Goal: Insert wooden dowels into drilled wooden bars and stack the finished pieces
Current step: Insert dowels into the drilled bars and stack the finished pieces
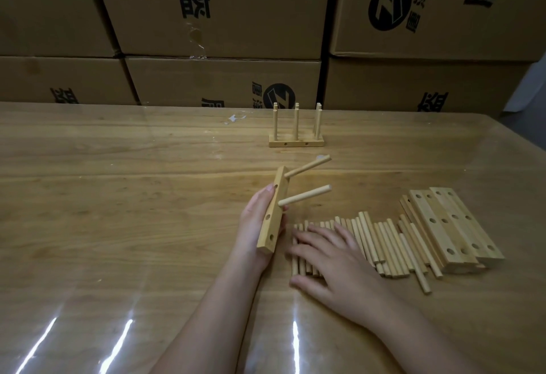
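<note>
From my remote view, the left hand (260,226) grips a drilled bar (273,211), raised off the surface (118,196) and tilted on edge. Two inserted dowels (304,199) stick out of it toward the right, and I see open holes in its lower half. My right hand (334,261) lies flat, fingers spread and relaxed, resting on the row of loose dowels (384,243) just beside the bar and holding none of them. Touching the right end of that row is a stack of empty bars (455,229). Farther back, well apart, a finished piece (296,140) stands with its pegs upright, in front of cardboard boxes (218,7).
</note>
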Motion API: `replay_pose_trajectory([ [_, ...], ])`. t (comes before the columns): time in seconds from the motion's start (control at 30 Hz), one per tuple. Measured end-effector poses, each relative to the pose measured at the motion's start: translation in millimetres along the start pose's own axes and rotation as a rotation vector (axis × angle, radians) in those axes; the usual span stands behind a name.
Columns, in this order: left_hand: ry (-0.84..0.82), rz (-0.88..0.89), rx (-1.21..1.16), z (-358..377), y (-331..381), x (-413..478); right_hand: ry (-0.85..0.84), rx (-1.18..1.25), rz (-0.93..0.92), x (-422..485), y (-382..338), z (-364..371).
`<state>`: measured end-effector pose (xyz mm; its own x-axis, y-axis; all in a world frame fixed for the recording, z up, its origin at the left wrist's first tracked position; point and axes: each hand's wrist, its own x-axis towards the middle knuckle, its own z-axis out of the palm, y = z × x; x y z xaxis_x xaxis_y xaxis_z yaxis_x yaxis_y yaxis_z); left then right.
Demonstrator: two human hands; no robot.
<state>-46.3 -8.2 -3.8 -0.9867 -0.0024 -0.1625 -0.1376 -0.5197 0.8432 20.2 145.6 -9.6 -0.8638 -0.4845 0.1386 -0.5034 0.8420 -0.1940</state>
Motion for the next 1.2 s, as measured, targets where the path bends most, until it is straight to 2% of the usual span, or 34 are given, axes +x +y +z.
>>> replay_pose_trajectory([
  [0.23, -0.018, 0.013, 0.010, 0.4, -0.9, 0.4, 0.253, 0.107, -0.054, 3.3, -3.1, 0.5],
  [0.47, -0.017, -0.006, -0.029, -0.7, -2.4, 2.8, 0.602, 0.521, 0.038, 1.5, 0.5, -7.9],
  [0.57, -0.011, -0.018, -0.092, -3.1, -1.7, 3.2, 0.689, 0.692, 0.112, -1.6, 1.1, -8.8],
  [0.67, 0.021, -0.052, -0.223, -4.5, 0.9, 4.5, 0.656, 0.859, 0.193, -2.1, 0.9, -11.0],
  [0.87, 0.035, -0.107, -0.300, -7.2, 2.2, 5.6, 0.537, 0.955, 0.190, -3.9, -2.9, -12.1],
  [1.2, 0.050, -0.123, -0.316, -3.8, 5.8, 1.7, 0.486, 0.794, 0.169, -2.6, 1.1, -9.5],
])
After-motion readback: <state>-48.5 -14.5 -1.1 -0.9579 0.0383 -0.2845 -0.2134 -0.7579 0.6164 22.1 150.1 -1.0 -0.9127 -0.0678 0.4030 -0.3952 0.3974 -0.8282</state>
